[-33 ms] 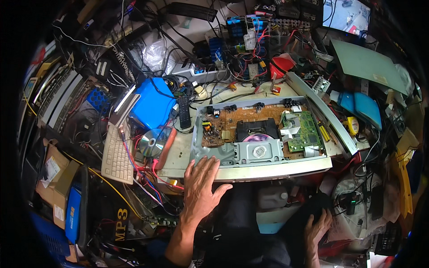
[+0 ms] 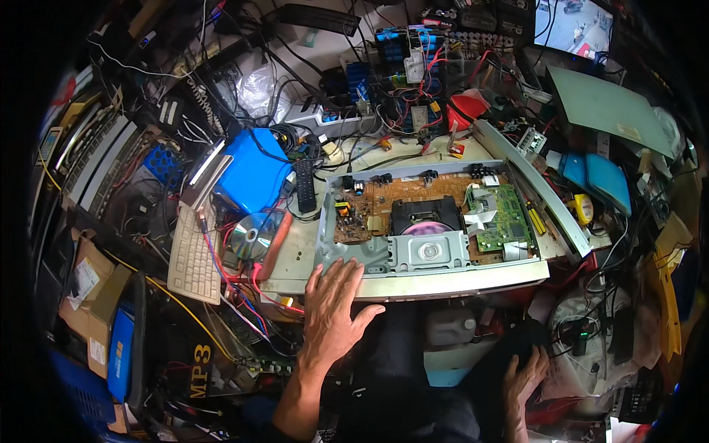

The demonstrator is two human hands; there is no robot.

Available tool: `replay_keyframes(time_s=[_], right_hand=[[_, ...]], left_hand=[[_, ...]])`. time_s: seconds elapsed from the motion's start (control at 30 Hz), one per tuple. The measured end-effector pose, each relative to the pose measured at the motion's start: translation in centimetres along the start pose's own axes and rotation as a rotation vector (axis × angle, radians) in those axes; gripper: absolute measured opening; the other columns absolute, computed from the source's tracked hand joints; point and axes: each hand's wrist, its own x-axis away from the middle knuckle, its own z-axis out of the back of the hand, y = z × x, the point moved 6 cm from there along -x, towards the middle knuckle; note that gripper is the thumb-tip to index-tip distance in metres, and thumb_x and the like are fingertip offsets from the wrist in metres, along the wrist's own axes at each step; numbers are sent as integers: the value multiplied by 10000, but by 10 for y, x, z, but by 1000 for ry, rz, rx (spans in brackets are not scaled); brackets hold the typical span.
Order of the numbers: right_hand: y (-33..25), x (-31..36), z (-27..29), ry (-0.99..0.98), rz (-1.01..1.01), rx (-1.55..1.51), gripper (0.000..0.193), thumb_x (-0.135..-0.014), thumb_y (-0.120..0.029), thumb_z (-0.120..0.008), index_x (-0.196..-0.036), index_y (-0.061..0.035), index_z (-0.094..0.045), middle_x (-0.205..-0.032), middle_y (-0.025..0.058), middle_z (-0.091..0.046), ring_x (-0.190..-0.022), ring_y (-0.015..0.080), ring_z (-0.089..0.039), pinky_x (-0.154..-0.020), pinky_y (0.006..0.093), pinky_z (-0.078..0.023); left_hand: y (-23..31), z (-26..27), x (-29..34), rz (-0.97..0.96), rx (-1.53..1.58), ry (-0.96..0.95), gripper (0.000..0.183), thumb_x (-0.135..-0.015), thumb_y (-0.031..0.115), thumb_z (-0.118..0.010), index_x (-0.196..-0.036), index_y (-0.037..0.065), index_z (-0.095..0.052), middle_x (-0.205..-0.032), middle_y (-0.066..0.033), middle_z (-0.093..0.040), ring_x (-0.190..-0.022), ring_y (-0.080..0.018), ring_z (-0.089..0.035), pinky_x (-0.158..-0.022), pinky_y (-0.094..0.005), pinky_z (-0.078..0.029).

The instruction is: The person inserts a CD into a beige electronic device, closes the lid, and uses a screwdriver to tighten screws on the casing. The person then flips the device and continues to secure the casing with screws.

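Note:
An opened disc player [image 2: 354, 255] lies on the bench before me, its lid off and its white front panel toward me. Inside are a brown circuit board [image 2: 391, 190], a green circuit board [image 2: 500, 216] and a purplish disc [image 2: 428, 228], partly covered by a metal bracket [image 2: 427, 252]. My left hand [image 2: 334, 314] rests flat on the player's front left corner, fingers stretched and thumb apart, holding nothing. Down at the right, my right hand [image 2: 526, 374] lies loosely on my dark-trousered knee, fingers extended and nothing in it.
Left of the player are a remote control [image 2: 304, 186], a shiny loose disc [image 2: 252, 236], a blue box [image 2: 255, 171] and a beige keyboard [image 2: 193, 255]. A long pale panel [image 2: 532, 188] leans along the right side. Cables and battery packs [image 2: 399, 48] crowd the back, near a lit screen [image 2: 573, 28].
The picture on the lit screen has changed a little, and the colours on the disc in the player look slightly different. Both hands stay where they were.

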Motion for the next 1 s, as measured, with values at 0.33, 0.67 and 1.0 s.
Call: replay_keyframes(time_s=[0.33, 0.67, 1.0], right_hand=[[24, 2, -1, 120, -52, -241, 176, -929, -115, -702, -982, 51, -679, -1199, 253, -646, -1197, 452, -573, -1048, 535, -434], [-71, -81, 78, 255, 61, -607, 226, -998, -72, -621, -1201, 26, -627, -1043, 148, -682, -912, 251, -658, -821, 348, -531], [-120, -124, 55, -322, -313, -1483, 472, -1082, -471, -547, -1206, -20, -607, -1006, 108, -646, -962, 247, -696, -714, 342, -615]], left_hand=[[-11, 31, 37, -23, 279, 475, 249, -935, 2, -706, -1183, -22, -697, -973, -134, -749, -879, -273, -718, -851, -372, -575], [-66, 10, 77, 467, 620, 485, 306, -1041, 37, -563, -1344, -5, -585, -1172, -80, -598, -873, -122, -618, -751, -254, -565], [-79, -28, 103, 878, 1328, 219, 373, -1080, 301, -608, -1257, -26, -593, -1058, -157, -693, -845, -229, -728, -777, -388, -658]])
